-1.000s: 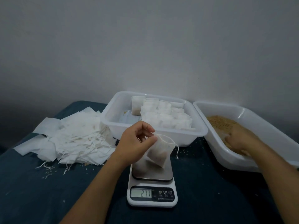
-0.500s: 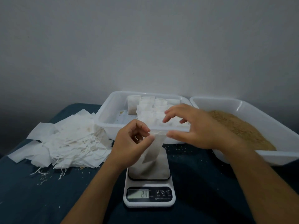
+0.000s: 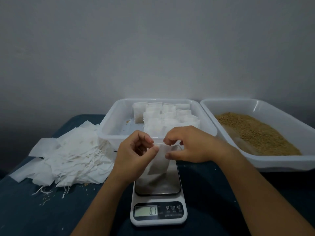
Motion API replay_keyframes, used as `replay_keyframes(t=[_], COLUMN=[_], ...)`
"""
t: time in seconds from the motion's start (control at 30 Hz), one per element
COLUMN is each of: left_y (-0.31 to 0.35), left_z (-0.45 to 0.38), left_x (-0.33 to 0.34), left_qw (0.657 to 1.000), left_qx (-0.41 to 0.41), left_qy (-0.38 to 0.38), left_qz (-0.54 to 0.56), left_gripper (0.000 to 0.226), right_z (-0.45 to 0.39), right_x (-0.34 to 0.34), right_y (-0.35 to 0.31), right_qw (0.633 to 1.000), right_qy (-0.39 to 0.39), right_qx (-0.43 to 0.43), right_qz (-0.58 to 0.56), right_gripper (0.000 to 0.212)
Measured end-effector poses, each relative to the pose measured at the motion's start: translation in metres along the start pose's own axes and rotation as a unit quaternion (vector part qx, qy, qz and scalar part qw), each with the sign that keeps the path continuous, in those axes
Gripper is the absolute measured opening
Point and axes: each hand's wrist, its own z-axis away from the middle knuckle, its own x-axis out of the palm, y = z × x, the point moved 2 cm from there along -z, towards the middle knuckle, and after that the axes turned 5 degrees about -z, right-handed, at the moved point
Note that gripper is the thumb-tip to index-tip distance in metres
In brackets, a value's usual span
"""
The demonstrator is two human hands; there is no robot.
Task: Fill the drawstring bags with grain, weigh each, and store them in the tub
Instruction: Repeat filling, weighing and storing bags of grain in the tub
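Over the scale (image 3: 157, 193), each hand pinches the bag (image 3: 159, 161) — tub (image 3: 207, 121) holds filled bags, tray (image 3: 281, 165) grain

Both hands, left (image 3: 134, 151) and right (image 3: 192, 145), pinch with curled fingers.

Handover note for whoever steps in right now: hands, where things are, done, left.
Left hand pinches the mouth of the drawstring bag; right hand pinches its other side. The bag hangs above the scale; whether its bottom touches the platform is unclear. The display seems to read 6.1.
Done: rows of filled bags sit in the tub.
Left: close this bag, weigh it, store it. A pile of empty bags lies left of the tub; grain is in the tray on the right.
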Motion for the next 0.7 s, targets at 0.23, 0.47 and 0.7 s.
replay_keyframes(t=[0.23,0.47,0.7], left_y=[-0.002,-0.002,-0.003], left_z=[0.000,0.001,0.001], left_x=[0.000,0.002,0.005], left_qw=[1.000,1.000,1.000], left_qx=[-0.009,-0.007,0.003], left_qy=[0.020,0.021,0.027], left_qz=[0.008,0.013,-0.006], left_gripper=[0.017,0.016,0.015], right_z=[0.000,0.003,-0.004], right_x=[-0.015,-0.012,-0.005], right_y=[0.002,0.005,-0.002], right_qw=[0.998,0.999,0.997], right_qy=[0.012,-0.019,-0.034], right_qx=[0.015,0.025,0.004], right_qz=[-0.056,-0.042,-0.062], right_gripper=[0.031,0.020,0.011])
